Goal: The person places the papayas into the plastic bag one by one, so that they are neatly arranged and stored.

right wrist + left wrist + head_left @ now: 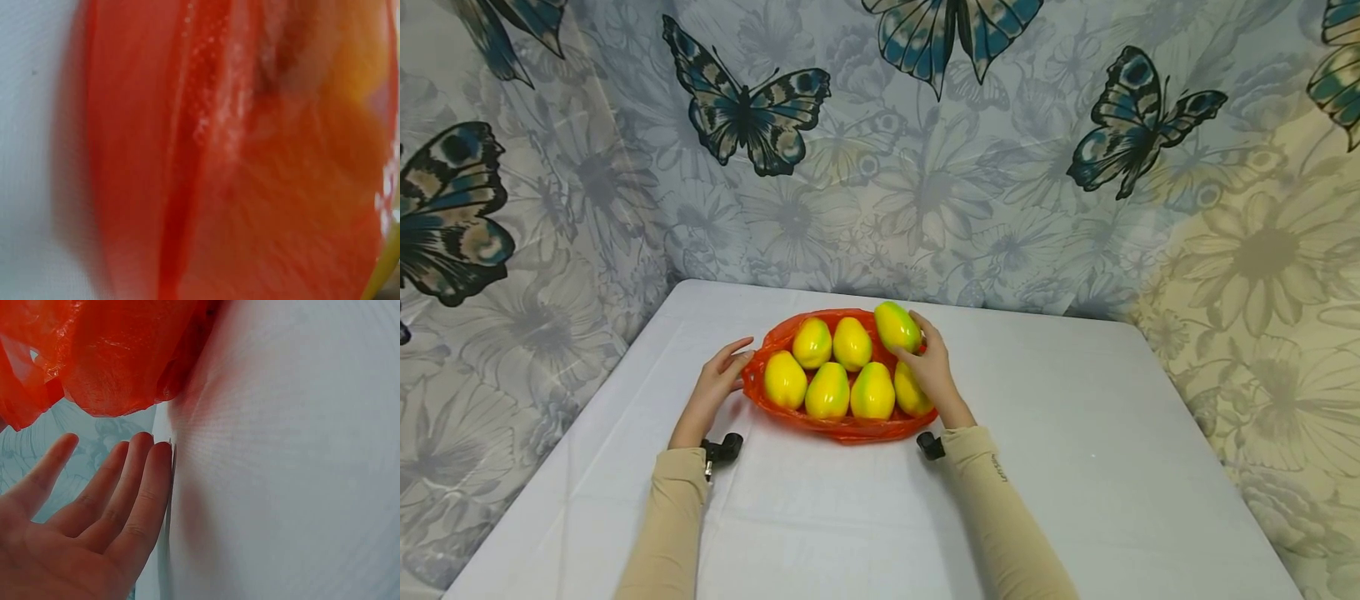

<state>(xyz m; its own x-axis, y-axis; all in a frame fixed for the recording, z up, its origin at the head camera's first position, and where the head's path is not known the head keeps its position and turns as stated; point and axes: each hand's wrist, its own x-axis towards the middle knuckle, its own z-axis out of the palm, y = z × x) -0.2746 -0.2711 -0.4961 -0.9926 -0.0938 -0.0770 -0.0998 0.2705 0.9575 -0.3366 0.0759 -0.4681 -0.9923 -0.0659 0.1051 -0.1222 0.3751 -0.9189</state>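
An orange plastic bag (842, 427) lies spread on the white table (1075, 467) and holds several yellow-green mangoes (828, 389). My right hand (931, 367) grips one mango (897, 326) at the bag's far right, lifted slightly above the others. The left hand (718, 379) rests at the bag's left edge with its fingers straight. In the left wrist view the left hand (94, 512) is open beside the orange plastic bag (112, 356), fingertips on the table. The right wrist view shows only blurred orange plastic bag (219, 156) up close.
Butterfly-and-flower patterned cloth (880, 167) hangs behind and on both sides of the table. Bare white tabletop lies in front of the bag and to its right.
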